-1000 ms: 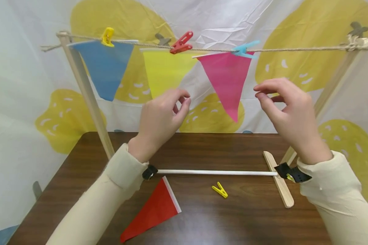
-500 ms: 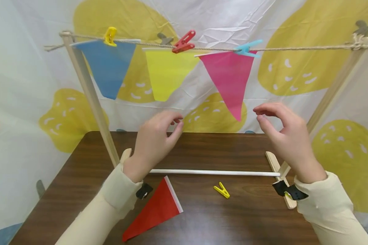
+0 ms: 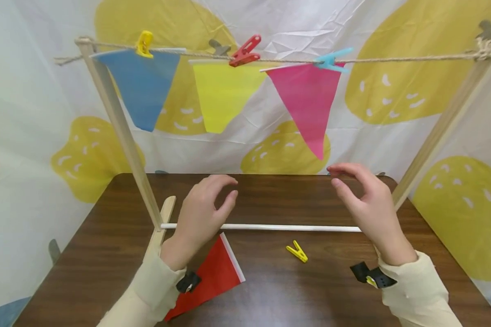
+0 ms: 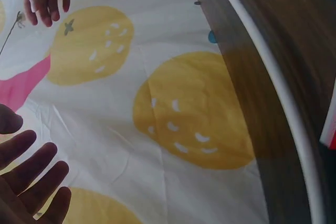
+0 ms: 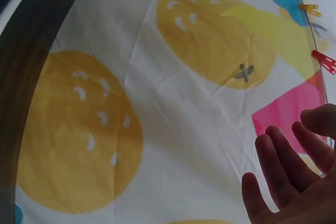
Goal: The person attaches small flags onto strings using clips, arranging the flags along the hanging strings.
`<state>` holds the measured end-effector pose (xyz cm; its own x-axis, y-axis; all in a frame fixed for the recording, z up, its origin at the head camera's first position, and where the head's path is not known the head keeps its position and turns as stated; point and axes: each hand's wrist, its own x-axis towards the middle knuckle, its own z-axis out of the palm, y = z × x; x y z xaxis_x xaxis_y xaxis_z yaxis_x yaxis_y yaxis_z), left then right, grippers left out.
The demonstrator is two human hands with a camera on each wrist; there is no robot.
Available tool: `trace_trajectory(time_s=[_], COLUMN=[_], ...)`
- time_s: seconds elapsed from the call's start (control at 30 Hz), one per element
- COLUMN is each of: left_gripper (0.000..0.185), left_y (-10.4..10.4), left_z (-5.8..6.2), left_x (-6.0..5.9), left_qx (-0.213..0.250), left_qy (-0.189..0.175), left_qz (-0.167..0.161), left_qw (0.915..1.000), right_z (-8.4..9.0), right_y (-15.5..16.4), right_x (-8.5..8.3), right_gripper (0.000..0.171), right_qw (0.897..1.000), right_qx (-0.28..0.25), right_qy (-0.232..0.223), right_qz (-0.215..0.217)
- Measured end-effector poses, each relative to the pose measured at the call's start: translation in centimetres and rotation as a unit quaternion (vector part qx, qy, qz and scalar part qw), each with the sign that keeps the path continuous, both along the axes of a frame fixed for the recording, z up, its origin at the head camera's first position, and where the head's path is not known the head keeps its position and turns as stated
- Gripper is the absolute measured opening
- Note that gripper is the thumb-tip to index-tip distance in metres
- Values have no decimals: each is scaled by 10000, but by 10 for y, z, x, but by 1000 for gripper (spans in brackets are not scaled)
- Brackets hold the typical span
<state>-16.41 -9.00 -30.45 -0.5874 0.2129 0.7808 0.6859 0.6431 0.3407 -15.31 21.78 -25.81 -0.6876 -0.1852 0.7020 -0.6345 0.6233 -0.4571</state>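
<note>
Neither grip holds anything: my left hand (image 3: 202,213) hovers spread just above the red flag (image 3: 212,277), thin and floppy; I'd pinch its white-banded edge.

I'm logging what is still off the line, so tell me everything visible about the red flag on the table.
The red flag is a thin triangular pennant, seemingly paper or plastic film, with a white strip along its short edge. It lies flat on the dark wooden table, the white edge near the white rod, its tip toward the viewer. The left sleeve covers part of it; neither hand holds it.
</note>
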Motion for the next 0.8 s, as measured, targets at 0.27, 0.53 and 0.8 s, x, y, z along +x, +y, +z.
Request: trace_trajectory(time_s=[0.27,0.53,0.8], left_gripper=[18,17,22], left_y=[-4,-14,-22], left_z=[-25,-53,-81], left_x=[6,7,6], left_qx=[514,919,1308], left_qy=[-667,-1388,-2041], left_qz=[-173,-100,-81], left_qw=[9963,9860,9701], right_z=[-9,-19,-39], right_y=[-13,-21,-20], right_x=[16,23,22], right_gripper=[26,24,23], right_qw=[9971,9927,9883], right_qx=[-386,-705,-915], right_qy=[-643,-967,-1151], right_qz=[-137,-140,-404])
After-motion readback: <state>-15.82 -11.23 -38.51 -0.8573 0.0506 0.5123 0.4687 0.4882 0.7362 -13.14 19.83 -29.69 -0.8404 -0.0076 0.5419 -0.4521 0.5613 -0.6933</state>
